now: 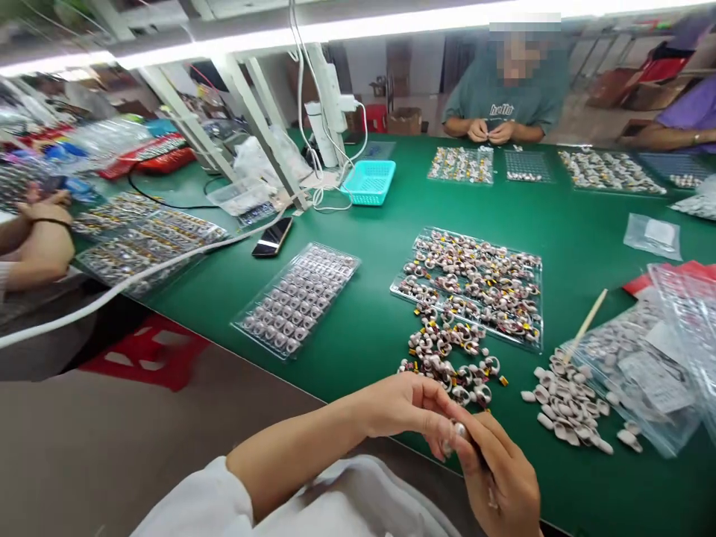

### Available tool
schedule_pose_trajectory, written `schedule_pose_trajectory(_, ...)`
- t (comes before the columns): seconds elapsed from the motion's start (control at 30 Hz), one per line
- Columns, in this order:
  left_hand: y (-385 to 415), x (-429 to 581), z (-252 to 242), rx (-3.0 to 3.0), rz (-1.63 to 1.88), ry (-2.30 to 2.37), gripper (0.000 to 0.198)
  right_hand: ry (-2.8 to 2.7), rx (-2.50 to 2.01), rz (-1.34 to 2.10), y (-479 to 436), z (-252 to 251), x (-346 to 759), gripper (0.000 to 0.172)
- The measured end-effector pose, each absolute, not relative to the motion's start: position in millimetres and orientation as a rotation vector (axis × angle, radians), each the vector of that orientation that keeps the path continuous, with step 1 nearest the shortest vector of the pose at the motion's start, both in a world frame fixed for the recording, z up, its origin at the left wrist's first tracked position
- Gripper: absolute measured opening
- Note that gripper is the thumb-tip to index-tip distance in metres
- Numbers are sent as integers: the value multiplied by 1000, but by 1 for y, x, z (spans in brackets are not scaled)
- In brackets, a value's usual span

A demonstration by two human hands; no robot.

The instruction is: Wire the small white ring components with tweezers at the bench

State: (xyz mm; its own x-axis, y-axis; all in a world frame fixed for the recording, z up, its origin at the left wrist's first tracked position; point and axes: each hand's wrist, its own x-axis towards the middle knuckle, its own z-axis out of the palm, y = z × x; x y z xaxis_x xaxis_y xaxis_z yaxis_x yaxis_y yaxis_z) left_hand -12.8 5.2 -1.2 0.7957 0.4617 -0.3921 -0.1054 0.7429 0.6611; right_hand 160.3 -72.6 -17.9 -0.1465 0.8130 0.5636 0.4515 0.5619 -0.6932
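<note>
My left hand (411, 406) and my right hand (500, 470) meet at the near edge of the green table (380, 246), fingers pinched together around a small pale rounded part (459, 430). Just beyond them lies a loose heap of small wound components with yellow and red bits (447, 358). Right of my hands sits a pile of plain pale shells (567, 406). A clear tray piled with more wound components (475, 283) lies behind the heap.
A clear tray of parts in neat rows (296, 298) lies to the left, a black phone (272, 237) and a turquoise basket (369, 181) farther back. Plastic bags of parts (643, 373) and a wooden stick (585, 326) are on the right. Other people work across the table and at the left.
</note>
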Motion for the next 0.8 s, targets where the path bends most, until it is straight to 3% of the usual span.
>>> schedule_pose_trajectory(0.23,24,-48,19,909,355,684,40,-1870,-1004,520,-62,-21,149,50)
schedule_pose_trajectory(0.37,69,-96,40,1412,729,1129,28,-1831,-1137,472,-65,-29,161,51)
schedule_pose_trajectory(0.5,137,-152,46,2064,1050,1683,22,-1801,-1236,340,-68,-34,173,40)
schedule_pose_trajectory(0.8,201,-191,7,2275,854,1778,13,-1787,-1162,314,-72,-36,172,34)
